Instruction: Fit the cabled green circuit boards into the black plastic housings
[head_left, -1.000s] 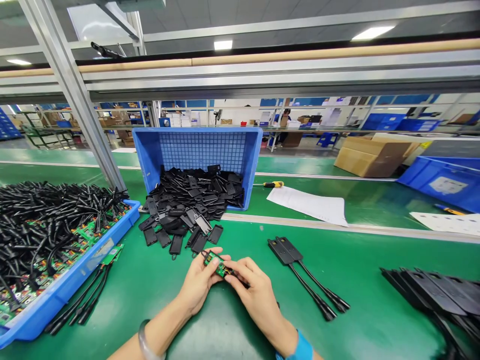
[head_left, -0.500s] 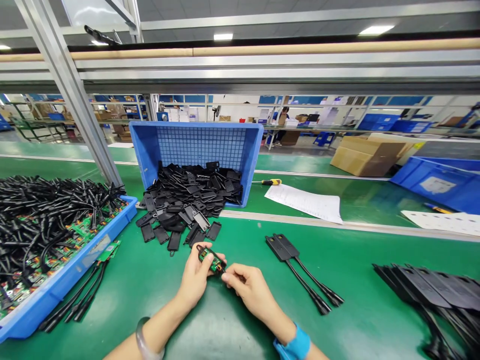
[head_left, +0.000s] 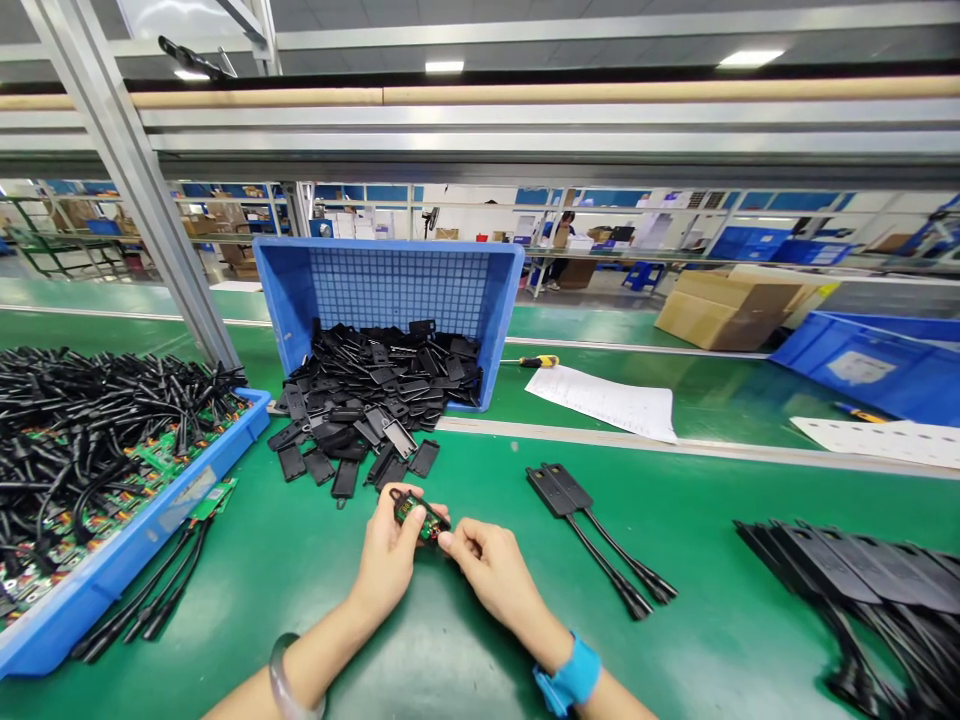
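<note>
My left hand is closed around a black plastic case half with a green circuit board lying in it. My right hand has its thumb and fingertips pinched at the case's near right end, where the cable joins; the cable itself is mostly hidden by the fingers. Ahead of my hands, loose black case halves spill from a tipped blue crate. To the right lie two closed black cases with cables. On the left, several boards with black cables rest beside a tray.
The blue tray at left is heaped with cabled boards. A row of black cased units lies at far right. Farther back are a screwdriver, a paper sheet, a cardboard box and a blue bin. A metal post stands left.
My right hand's fingertips have shifted slightly along the end of the case, still pinched there. My left hand keeps its hold. The whole view has moved a little.
</note>
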